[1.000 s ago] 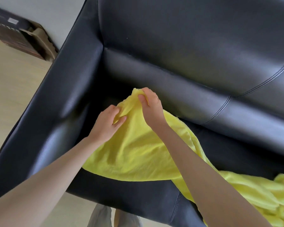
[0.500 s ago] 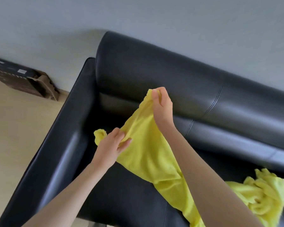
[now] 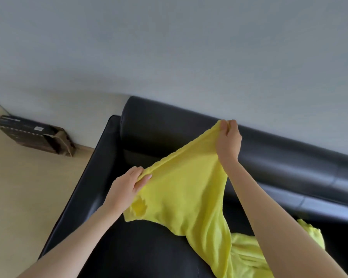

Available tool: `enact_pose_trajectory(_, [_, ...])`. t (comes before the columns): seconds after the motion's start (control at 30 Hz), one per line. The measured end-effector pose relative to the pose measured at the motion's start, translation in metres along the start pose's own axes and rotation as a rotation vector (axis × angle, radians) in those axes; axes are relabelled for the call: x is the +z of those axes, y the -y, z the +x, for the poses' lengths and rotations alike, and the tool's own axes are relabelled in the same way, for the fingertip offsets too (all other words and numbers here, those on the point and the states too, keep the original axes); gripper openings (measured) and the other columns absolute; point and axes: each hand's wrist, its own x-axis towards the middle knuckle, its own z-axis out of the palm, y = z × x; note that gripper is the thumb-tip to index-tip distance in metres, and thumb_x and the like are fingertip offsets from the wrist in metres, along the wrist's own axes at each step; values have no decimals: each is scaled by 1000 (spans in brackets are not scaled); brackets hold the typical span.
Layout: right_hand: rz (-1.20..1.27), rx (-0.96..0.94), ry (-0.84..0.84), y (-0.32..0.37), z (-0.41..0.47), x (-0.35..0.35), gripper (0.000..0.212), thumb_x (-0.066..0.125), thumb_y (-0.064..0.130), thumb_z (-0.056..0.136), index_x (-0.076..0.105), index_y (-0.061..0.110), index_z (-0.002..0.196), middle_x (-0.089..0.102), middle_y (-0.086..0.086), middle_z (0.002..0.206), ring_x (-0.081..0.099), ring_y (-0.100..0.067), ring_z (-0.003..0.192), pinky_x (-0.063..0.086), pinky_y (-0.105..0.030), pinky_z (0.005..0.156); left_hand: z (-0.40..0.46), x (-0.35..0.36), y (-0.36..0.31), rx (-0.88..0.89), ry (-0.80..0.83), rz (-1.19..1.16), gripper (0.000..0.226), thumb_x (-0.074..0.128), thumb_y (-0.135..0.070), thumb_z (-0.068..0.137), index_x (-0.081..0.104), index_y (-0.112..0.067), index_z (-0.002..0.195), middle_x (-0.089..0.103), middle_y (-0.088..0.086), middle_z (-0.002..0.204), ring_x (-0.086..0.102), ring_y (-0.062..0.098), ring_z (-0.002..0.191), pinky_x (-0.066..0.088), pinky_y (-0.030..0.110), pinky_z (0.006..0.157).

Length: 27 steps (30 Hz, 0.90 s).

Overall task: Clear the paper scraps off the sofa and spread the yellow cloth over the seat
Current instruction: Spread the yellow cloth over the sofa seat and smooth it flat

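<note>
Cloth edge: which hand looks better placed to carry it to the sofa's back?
Probably the right hand: it pinches the cloth high, already at the backrest. The left hand holds lower, near the armrest.

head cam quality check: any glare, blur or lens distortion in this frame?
Head view: soft daylight glare streaks on the black sofa backrest and armrest; wide-angle distortion tilts the wall line and stretches both forearms at the bottom; left hand, right hand and yellow cloth look reasonably sharp; cardboard box slightly soft.
</note>
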Motion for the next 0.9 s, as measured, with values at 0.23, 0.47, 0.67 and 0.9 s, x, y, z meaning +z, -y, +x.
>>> enact_pose_trajectory(0.23, [117,98,-136,36,13,-52,29,33,34,102,44,10,91,44,4,68,39,-11,58,33,-28,53,12,-27,-1,-144,342,216,19,53,-17,87,56,-25,104,54,-12,93,61,11,85,53,28,69])
enact_pose_trajectory(0.47, [-9,99,314,82,37,-137,53,56,58,87,51,11,111,58,0,100,55,-21,96,44,-32,83,45,-113,-43,-453,-64,-307,32,34,-8,97,57,-16,119,61,1,114,56,21,101,42,31,83])
enact_pose_trajectory(0.67, [-616,69,688,100,44,-232,44,86,33,63,59,19,95,63,4,95,58,-17,89,45,-27,74,108,-215,-104,-237,-259,-374,17,39,-15,90,54,-15,82,59,6,76,57,27,76,39,35,62])
enact_pose_trajectory(0.9, [-187,-139,-180,180,52,-317,2,66,6,79,65,4,79,56,-6,69,51,-25,67,37,-30,57,171,-318,-212,110,-595,-304,24,45,-6,95,44,-11,118,57,6,93,50,30,65,33,34,62])
